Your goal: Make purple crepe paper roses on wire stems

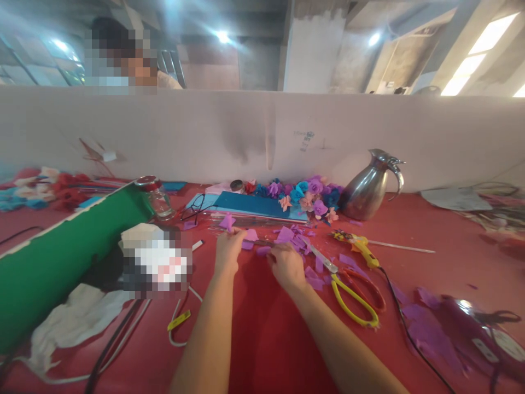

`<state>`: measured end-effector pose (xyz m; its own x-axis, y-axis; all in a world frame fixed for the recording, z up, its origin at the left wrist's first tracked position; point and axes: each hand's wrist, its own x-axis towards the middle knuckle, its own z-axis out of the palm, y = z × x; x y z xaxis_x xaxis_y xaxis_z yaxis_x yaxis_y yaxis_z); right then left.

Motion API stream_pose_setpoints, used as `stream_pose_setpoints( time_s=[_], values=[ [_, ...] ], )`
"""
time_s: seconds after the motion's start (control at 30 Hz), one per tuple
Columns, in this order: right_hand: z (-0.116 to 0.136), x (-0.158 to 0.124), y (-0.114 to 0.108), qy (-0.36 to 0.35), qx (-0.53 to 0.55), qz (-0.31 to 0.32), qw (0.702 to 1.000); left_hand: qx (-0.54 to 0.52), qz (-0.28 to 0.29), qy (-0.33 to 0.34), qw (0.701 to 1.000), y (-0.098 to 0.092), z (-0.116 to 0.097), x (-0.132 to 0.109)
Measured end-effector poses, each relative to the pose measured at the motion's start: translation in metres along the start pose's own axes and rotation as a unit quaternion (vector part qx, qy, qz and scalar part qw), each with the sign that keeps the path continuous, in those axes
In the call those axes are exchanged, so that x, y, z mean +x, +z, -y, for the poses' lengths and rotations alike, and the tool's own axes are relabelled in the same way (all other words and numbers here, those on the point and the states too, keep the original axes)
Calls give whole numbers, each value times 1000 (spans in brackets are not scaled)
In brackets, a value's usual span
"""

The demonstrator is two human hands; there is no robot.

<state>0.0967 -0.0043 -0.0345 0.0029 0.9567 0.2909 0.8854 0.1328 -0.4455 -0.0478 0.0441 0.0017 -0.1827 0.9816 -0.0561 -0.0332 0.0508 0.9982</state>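
Note:
My left hand (229, 250) is closed near the middle of the red table, its fingertips pinching a small purple paper flower (227, 221). To its right my right hand (287, 265) has its fingers curled together at the end of a thin dark stick (259, 242) that spans between the two hands. Purple paper scraps (289, 235) lie just beyond and beside my right hand. Scissors with yellow and red handles (355, 301) rest on the table to the right, their blades pointing at the scraps.
A yellow glue gun (365, 250) with a cord lies right of the scissors. Behind stand a metal jug (367, 189), paper flowers (314, 191) and blue sheets (250, 204). A glass jar (158, 200) and green partition (65, 246) are left. A person (123, 54) is beyond the wall.

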Motion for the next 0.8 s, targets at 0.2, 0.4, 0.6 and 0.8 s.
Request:
stream_pose_setpoints(
  time_s=[0.2, 0.4, 0.6, 0.8],
  values=[
    [0, 3, -2, -7, 58, -13, 998, -34, 85, -21, 996, 11, -6, -9],
    [-5, 11, -20, 190, 562, 16, 805, 11, 143, -10, 990, 21, -4, -15],
    [-6, 12, -18, 172, 600, -41, 780, -2, 176, -26, 984, 26, 2, -17],
    [-6, 14, -13, 170, 588, -53, 789, 4, 159, -13, 987, 29, 6, -19]
  ],
)
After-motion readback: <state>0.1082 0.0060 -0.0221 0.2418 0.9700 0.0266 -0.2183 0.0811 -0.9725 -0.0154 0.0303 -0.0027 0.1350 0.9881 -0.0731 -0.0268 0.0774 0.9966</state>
